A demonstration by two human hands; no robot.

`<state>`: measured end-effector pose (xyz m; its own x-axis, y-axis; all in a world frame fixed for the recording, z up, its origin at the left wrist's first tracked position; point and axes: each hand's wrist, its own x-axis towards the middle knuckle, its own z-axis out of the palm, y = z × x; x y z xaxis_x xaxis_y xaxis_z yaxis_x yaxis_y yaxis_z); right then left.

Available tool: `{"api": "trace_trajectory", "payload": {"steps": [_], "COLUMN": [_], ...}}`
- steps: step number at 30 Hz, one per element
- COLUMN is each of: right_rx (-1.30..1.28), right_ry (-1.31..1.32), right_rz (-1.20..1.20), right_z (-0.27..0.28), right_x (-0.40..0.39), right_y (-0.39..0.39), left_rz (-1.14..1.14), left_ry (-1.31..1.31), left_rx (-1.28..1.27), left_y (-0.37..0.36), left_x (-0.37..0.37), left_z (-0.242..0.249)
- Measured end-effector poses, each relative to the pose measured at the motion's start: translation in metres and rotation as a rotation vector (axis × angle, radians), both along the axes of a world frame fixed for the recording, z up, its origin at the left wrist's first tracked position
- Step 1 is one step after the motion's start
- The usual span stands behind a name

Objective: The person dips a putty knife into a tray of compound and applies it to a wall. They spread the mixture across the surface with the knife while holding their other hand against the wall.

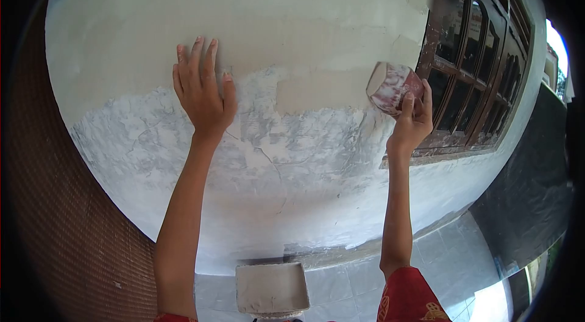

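Observation:
My left hand (206, 92) has its fingers spread against the wall (244, 29), near the border between a beige coated upper area and a white and grey patchy lower area. In my right hand (413, 121) is a reddish cup (396, 87) smeared with white, tilted with its mouth toward the wall on the left. My fingers wrap round its base, close to the window frame. What the cup contains is hidden. A slightly darker beige patch shows on the wall between my hands.
A dark wooden window (466, 60) with glass panes is at the right. A shallow rectangular container (272, 288) of beige material stands low at the bottom centre. Woven matting (73, 218) runs along the left, and dark sheeting (527, 182) hangs at the right above grey floor tiles (359, 279).

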<state>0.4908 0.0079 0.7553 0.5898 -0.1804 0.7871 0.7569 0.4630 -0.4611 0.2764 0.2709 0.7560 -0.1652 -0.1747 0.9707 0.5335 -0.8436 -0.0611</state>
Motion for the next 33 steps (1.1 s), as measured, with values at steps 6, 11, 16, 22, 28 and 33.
{"api": "trace_trajectory", "payload": {"steps": [6, 11, 16, 22, 28, 33], "right_rx": [0.007, -0.306, -0.078, 0.064, -0.339, -0.052], "right_ry": [-0.017, -0.158, 0.018, 0.024, -0.122, 0.030], "right_rz": [0.190, 0.126, 0.060, 0.122, 0.158, 0.040], "right_z": [-0.002, -0.024, -0.026, -0.022, -0.035, -0.024], "right_x": [-0.035, -0.070, 0.011, -0.023, -0.078, -0.018], "right_y": [0.012, 0.060, -0.003, 0.006, 0.074, 0.015], "left_rz": [0.015, 0.005, 0.042, 0.027, -0.021, 0.012], "left_ry": [0.063, 0.012, 0.021, 0.097, 0.010, 0.033], "left_rx": [-0.020, 0.035, -0.005, 0.012, 0.061, 0.030], "left_y": [-0.006, 0.001, -0.003, -0.007, 0.000, -0.002], "left_x": [0.000, -0.002, 0.000, 0.000, 0.000, 0.000], "left_z": [-0.002, -0.001, -0.001, -0.003, 0.000, 0.000]}}
